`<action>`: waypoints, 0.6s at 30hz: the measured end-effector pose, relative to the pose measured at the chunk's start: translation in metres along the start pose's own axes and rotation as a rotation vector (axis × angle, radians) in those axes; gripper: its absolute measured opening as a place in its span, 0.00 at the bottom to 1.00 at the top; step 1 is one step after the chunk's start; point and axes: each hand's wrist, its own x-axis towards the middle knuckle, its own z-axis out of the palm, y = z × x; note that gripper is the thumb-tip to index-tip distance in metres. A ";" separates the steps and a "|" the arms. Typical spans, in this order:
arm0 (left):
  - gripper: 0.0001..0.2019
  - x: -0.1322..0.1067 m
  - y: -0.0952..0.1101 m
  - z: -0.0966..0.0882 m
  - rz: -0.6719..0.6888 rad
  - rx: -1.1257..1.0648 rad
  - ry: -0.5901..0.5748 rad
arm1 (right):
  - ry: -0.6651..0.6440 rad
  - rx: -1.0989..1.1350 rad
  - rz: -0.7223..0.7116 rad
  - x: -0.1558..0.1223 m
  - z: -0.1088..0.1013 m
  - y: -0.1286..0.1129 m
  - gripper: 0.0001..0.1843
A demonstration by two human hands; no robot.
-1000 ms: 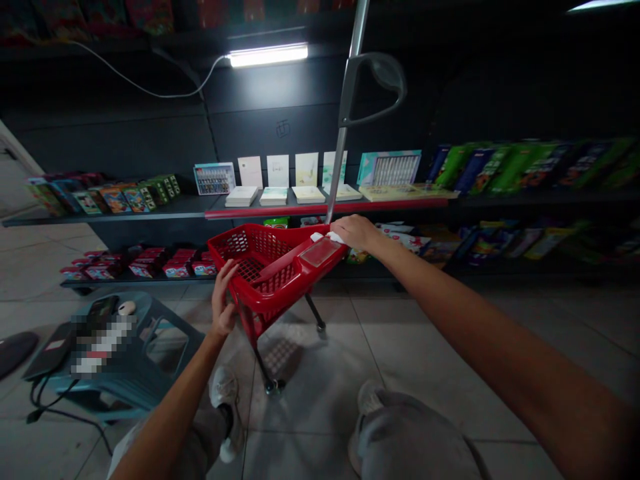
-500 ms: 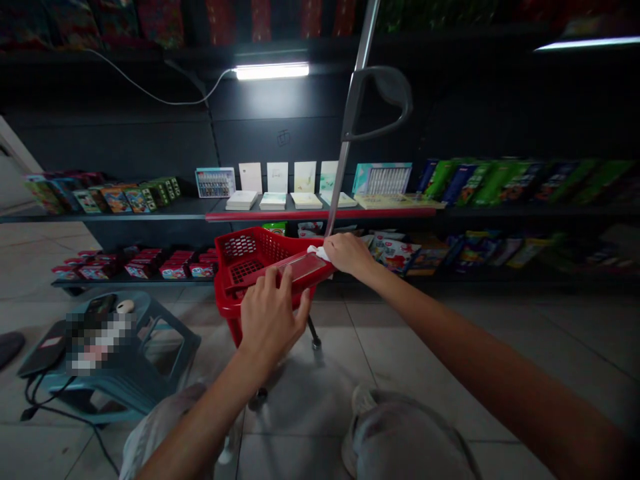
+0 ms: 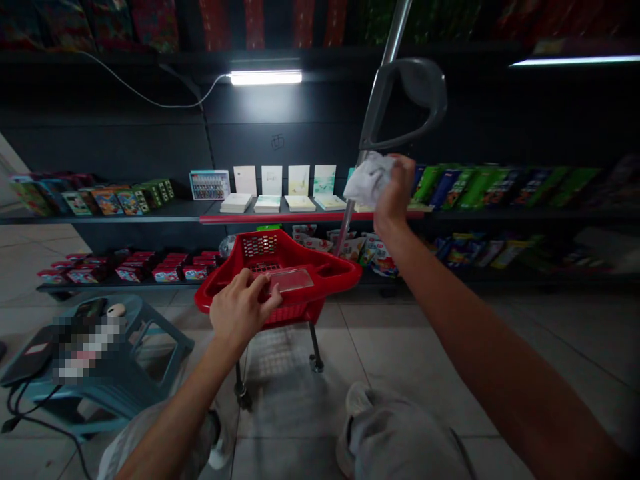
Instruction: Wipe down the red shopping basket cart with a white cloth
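A small red plastic shopping cart [image 3: 320, 288] stands in front of me on thin legs with casters. My left hand [image 3: 241, 303] grips its near rim, fingers bent over the edge, beside a clear panel [image 3: 291, 280] set in the handle. My right hand [image 3: 397, 193] is raised above the cart's right side, closed round a crumpled white cloth [image 3: 370, 179]. The cloth is against or just in front of a slanting metal pole [image 3: 374, 110], below its grey loop-shaped handle [image 3: 440, 100]. Whether the cloth touches the pole I cannot tell.
A dark shelf holds booklets [image 3: 271, 183], small boxes [image 3: 107, 200] and green and blue packs [image 3: 480, 188]. Red boxes [image 3: 173, 265] and snack bags [image 3: 380, 257] sit lower. At left, a blue stool [image 3: 135, 343] carries devices with cables. A lamp [image 3: 266, 77] glows above.
My right hand has lifted the cloth from the cart's handle up to the pole. The cart has swung so its handle faces me more squarely, with my left hand still on it.
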 end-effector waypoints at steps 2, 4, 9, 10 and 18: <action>0.12 0.001 -0.005 0.002 0.014 -0.009 0.007 | 0.105 0.036 0.038 0.004 0.012 -0.015 0.26; 0.12 0.002 -0.012 0.004 0.037 -0.032 0.011 | 0.112 0.000 0.032 -0.008 0.015 -0.027 0.26; 0.11 0.002 -0.037 0.012 0.084 -0.118 -0.001 | -0.096 -0.070 0.045 -0.064 -0.009 -0.028 0.24; 0.11 0.003 -0.043 0.014 0.082 -0.132 0.000 | -0.152 -0.081 0.054 -0.076 -0.014 -0.025 0.23; 0.13 0.010 -0.069 0.016 0.100 -0.206 -0.004 | -0.556 -0.185 0.119 -0.149 -0.032 -0.006 0.18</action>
